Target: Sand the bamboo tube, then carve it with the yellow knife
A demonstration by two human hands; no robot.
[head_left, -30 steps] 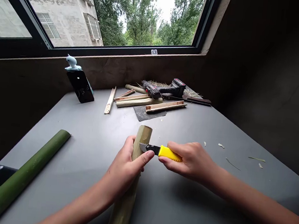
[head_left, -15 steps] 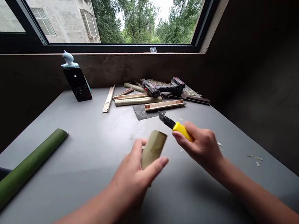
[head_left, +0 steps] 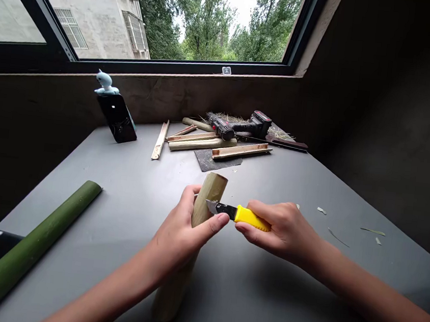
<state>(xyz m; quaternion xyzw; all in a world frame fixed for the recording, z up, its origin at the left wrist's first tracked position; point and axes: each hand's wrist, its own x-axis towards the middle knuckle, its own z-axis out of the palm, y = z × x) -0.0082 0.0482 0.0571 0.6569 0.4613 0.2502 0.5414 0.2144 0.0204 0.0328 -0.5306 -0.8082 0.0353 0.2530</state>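
My left hand (head_left: 180,234) is wrapped round a pale bamboo tube (head_left: 212,189) that slants up off the grey table (head_left: 127,193), its lower end resting near me. My right hand (head_left: 282,229) grips a yellow-handled utility knife (head_left: 245,216). The knife's blade tip lies against the side of the tube, just below its top and right above my left thumb.
A long green bamboo pole (head_left: 32,249) lies at the left. At the back are split bamboo strips (head_left: 201,141), a dark sandpaper sheet (head_left: 217,161), a cordless drill (head_left: 242,125) and a propped phone (head_left: 117,117). Small shavings (head_left: 372,231) lie at the right.
Half a second ago the knife was lifted away toward the back right of the tube. It has come back down, and its blade is against the tube again.
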